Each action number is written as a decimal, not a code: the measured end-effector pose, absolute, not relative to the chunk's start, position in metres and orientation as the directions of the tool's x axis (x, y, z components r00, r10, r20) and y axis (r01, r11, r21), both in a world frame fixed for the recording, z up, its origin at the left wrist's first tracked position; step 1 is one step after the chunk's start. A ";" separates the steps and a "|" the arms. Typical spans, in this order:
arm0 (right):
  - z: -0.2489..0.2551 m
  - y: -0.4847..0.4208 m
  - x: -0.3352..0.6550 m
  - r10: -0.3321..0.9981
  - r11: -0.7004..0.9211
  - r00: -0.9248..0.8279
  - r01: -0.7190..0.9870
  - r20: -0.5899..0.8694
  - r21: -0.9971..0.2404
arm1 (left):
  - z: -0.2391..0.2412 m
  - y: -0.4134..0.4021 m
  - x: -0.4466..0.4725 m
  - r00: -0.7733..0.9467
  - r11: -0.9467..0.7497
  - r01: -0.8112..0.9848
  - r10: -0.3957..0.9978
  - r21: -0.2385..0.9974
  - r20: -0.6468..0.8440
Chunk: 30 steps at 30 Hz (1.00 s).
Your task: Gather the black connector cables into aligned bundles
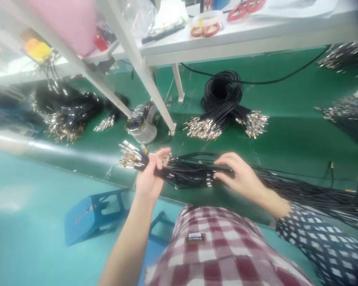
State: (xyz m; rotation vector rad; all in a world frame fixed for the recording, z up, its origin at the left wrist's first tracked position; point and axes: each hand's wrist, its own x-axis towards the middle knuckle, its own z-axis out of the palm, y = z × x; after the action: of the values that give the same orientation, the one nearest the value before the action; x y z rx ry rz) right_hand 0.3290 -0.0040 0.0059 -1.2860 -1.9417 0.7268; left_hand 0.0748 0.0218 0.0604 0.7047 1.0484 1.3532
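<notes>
A long bundle of black cables (191, 174) with metal connector ends lies across the green bench top in front of me. My left hand (150, 174) is wrapped round it just behind a cluster of silver and gold connectors (131, 155) at its left end. Farther right, my right hand (234, 172) hovers at the bundle, thumb and fingers apart; whether the fingertips touch the cables is unclear. Small shiny pieces show on the cables by the right thumb. Beyond that hand the cables run on to the right edge of view.
A coiled cable bundle (222, 93) lies behind my hands. Near the shelf post (158, 95) stands a grey round device (143, 129). More cable bundles (68, 111) lie at left and at far right. Red-handled scissors (205, 29) rest on the shelf. A blue stool (92, 216) stands below the bench.
</notes>
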 end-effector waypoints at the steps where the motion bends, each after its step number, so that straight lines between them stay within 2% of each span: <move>1: 0.016 -0.003 0.311 0.915 0.397 -0.295 0.530 0.276 -0.749 | 0.062 0.020 0.076 -0.074 0.126 -0.437 0.982 0.890 -0.176; 4: 0.035 0.003 0.263 0.887 0.444 -0.359 0.492 0.290 -0.749 | 0.073 0.019 0.081 -0.037 0.140 -0.502 0.982 0.854 -0.183; 6: 0.036 0.009 0.241 0.882 0.395 -0.435 0.472 0.182 -0.788 | 0.076 0.020 0.084 -0.047 0.143 -0.552 0.978 0.822 -0.202; 10: 0.027 0.013 0.230 0.830 0.193 -0.553 0.418 -0.080 -0.888 | 0.068 0.023 0.085 -0.015 0.172 -0.597 0.974 0.783 -0.226; 14: 0.024 0.007 0.235 0.785 0.072 -0.616 0.198 -0.067 -0.978 | 0.058 0.023 0.085 0.122 0.229 -0.559 0.973 0.797 -0.194; 17: 0.024 0.005 0.237 0.751 0.052 -0.659 0.131 -0.048 -0.990 | 0.057 0.019 0.089 0.245 0.320 -0.559 0.945 0.765 -0.216; 19: 0.024 0.008 0.238 0.705 0.066 -0.706 0.158 -0.066 -0.985 | 0.060 0.014 0.091 0.207 0.309 -0.538 0.950 0.784 -0.233; 21: 0.023 0.012 0.243 0.649 0.117 -0.751 0.255 -0.121 -0.960 | 0.061 0.008 0.091 0.115 0.251 -0.503 0.968 0.827 -0.224; 24: 0.014 0.019 0.258 0.613 0.290 -0.772 0.416 -0.166 -0.862 | 0.065 -0.004 0.087 -0.009 0.151 -0.472 0.984 0.869 -0.176; 28: 0.007 0.023 0.299 0.672 0.491 -0.732 0.555 -0.113 -0.671 | 0.080 -0.023 0.072 -0.102 0.081 -0.465 0.984 0.882 -0.144; 30: 0.010 0.022 0.324 0.723 0.448 -0.677 0.611 -0.138 -0.653 | 0.089 -0.035 0.062 -0.171 0.065 -0.276 0.978 0.959 -0.115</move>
State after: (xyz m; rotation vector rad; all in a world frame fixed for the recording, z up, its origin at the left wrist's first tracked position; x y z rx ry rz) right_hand 0.3237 0.0216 0.0097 -1.1774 -2.5330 1.0413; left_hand 0.0622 -0.0351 0.0887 0.8459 1.1766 1.3907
